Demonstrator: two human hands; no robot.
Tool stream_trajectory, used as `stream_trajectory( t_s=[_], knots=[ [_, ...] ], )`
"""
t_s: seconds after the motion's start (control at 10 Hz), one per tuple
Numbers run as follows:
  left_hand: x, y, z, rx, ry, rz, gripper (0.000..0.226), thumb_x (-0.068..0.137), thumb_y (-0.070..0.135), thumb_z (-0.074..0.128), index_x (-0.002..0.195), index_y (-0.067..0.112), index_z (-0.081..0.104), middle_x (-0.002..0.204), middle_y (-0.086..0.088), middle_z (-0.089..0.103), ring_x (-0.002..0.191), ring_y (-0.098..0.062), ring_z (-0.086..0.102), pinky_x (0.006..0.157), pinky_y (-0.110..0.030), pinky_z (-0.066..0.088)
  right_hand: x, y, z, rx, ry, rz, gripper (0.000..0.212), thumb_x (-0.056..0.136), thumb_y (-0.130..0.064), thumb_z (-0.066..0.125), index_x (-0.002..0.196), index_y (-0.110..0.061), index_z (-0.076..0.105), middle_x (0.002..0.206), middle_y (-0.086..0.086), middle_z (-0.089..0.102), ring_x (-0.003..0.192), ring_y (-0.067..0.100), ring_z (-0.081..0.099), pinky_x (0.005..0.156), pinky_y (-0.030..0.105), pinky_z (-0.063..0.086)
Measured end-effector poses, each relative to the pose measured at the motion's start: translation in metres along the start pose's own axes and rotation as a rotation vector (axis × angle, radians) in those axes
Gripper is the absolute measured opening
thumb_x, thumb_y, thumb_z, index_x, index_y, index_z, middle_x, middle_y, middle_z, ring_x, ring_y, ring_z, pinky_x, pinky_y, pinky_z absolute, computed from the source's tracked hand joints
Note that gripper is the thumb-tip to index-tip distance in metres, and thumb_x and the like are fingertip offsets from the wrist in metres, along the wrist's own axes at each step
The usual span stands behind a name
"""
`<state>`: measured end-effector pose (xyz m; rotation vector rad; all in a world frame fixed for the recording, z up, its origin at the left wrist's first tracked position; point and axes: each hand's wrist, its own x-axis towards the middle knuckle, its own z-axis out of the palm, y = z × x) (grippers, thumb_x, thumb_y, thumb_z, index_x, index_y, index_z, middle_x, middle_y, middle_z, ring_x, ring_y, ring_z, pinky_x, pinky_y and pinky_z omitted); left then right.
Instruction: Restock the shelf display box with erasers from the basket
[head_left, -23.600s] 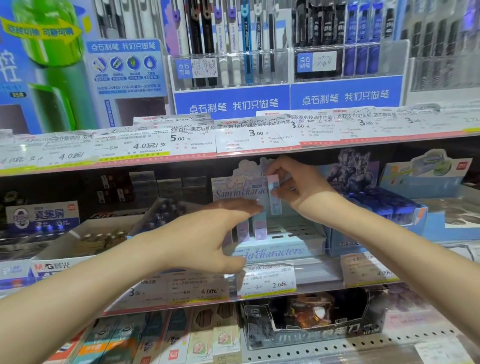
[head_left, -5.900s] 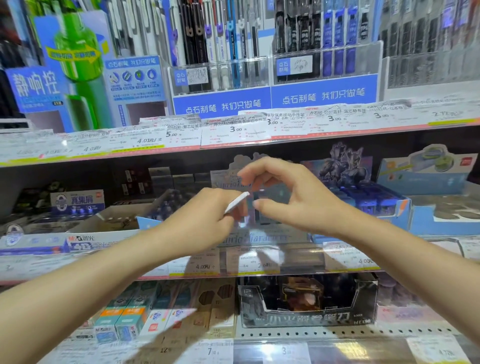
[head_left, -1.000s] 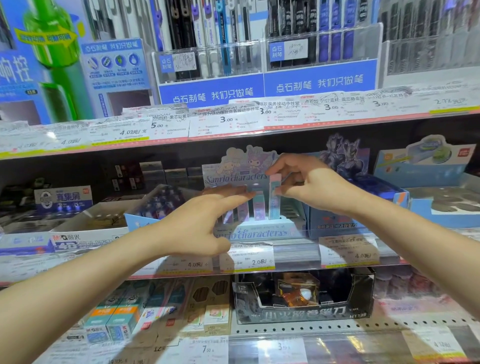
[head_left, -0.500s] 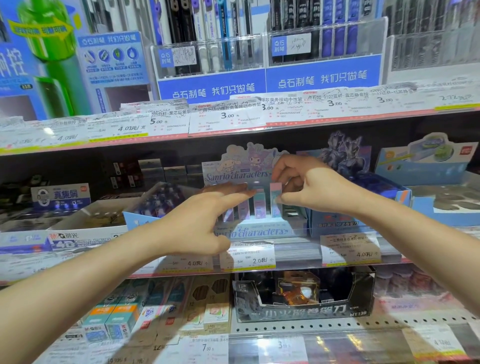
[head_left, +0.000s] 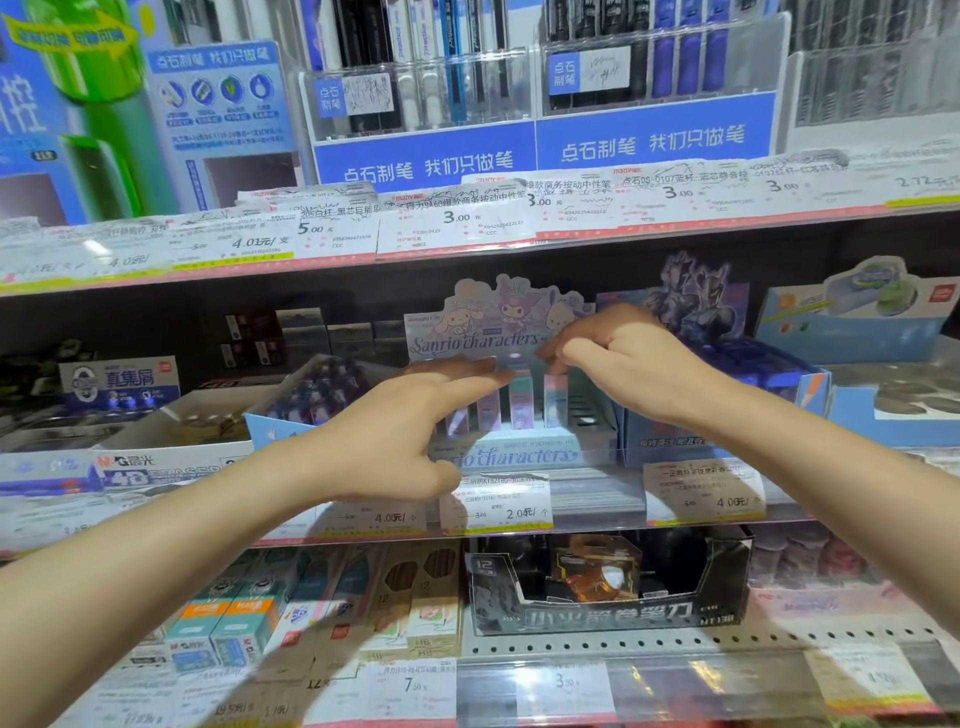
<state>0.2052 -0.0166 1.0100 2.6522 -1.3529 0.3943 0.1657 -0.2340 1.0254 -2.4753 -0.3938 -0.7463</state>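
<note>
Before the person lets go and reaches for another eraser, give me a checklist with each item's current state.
1. Rightmost eraser standing upright in the display box: ok.
2. Right hand off that eraser: not ok, fingertips at its top.
3. Left hand steadying the row of erasers: ok, fingers flat across the tops.
4. Free slots remain right of the row: ok, bare dividers show there.
5. Eraser fully seated in its slot: cannot tell.
6. Basket stock: cannot tell, not in view.

display box (head_left: 501, 454) pale blue, cartoon header, script lettering | erasers (head_left: 519, 402) pastel pink, teal, lilac | pen signs (head_left: 540, 150) blue, white text | price tags (head_left: 496, 506) white
</note>
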Motion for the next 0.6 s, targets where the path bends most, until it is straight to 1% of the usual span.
stream_trajectory(
  t_s=[0.1, 0.2, 0.3, 0.4, 0.5, 0.6],
  knots=[
    [0.0, 0.0, 0.001, -0.01, 0.009, 0.014, 0.086, 0.062, 0.028, 0.052, 0.144, 0.03, 0.028, 0.12, -0.003, 0.061, 0.104, -0.016, 0.054, 0.091, -0.035, 0.045, 0.002, 0.001, -0.003, 0.021, -0.036, 0.026, 0.036, 0.078, -0.026, 0.041, 0.073, -0.002, 0.068, 0.09, 0.022, 0.071, 0.092, 0.032, 0.063, 0.083, 0.045, 0.049],
    [0.003, -0.002, -0.001, -0.042, -0.005, 0.021, 0.082, 0.063, 0.028, 0.052, 0.143, 0.028, 0.034, 0.127, -0.002, 0.06, 0.114, -0.018, 0.054, 0.096, -0.038, 0.045, 0.003, -0.001, -0.005, 0.047, -0.065, 0.049, 0.028, 0.086, -0.012, 0.044, 0.077, -0.003, 0.069, 0.092, 0.014, 0.072, 0.092, 0.027, 0.062, 0.085, 0.039, 0.047],
    [0.006, 0.001, -0.007, -0.118, 0.045, 0.051, 0.068, 0.071, 0.027, 0.051, 0.138, 0.026, 0.042, 0.138, 0.005, 0.054, 0.124, -0.011, 0.05, 0.105, -0.028, 0.04, 0.001, -0.002, -0.004, 0.099, -0.036, 0.043, 0.023, 0.087, -0.009, 0.045, 0.086, -0.002, 0.067, 0.093, 0.013, 0.07, 0.092, 0.027, 0.062, 0.085, 0.036, 0.047],
    [0.007, 0.005, -0.008, -0.146, 0.122, 0.03, 0.059, 0.077, 0.03, 0.05, 0.135, 0.022, 0.047, 0.138, 0.008, 0.052, 0.125, -0.004, 0.047, 0.1, -0.014, 0.033, -0.005, 0.001, -0.008, 0.184, 0.039, 0.033, 0.018, 0.087, -0.01, 0.049, 0.097, -0.011, 0.064, 0.096, 0.006, 0.067, 0.093, 0.022, 0.061, 0.085, 0.033, 0.047],
    [0.009, 0.006, -0.006, -0.122, 0.241, 0.02, 0.054, 0.079, 0.04, 0.046, 0.128, 0.018, 0.056, 0.127, 0.005, 0.062, 0.114, -0.005, 0.055, 0.09, -0.014, 0.04, -0.016, 0.006, -0.014, 0.211, 0.094, -0.022, 0.018, 0.086, -0.013, 0.052, 0.101, -0.016, 0.062, 0.092, -0.008, 0.063, 0.09, 0.007, 0.061, 0.083, 0.023, 0.047],
    [0.006, 0.013, -0.004, -0.115, 0.383, 0.041, 0.045, 0.079, 0.038, 0.047, 0.111, 0.013, 0.065, 0.106, 0.004, 0.069, 0.099, -0.005, 0.059, 0.085, -0.016, 0.043, -0.037, 0.011, -0.021, 0.173, 0.204, -0.116, 0.024, 0.08, -0.027, 0.053, 0.099, -0.016, 0.063, 0.088, -0.007, 0.062, 0.088, -0.001, 0.056, 0.077, 0.013, 0.043]
  ],
)
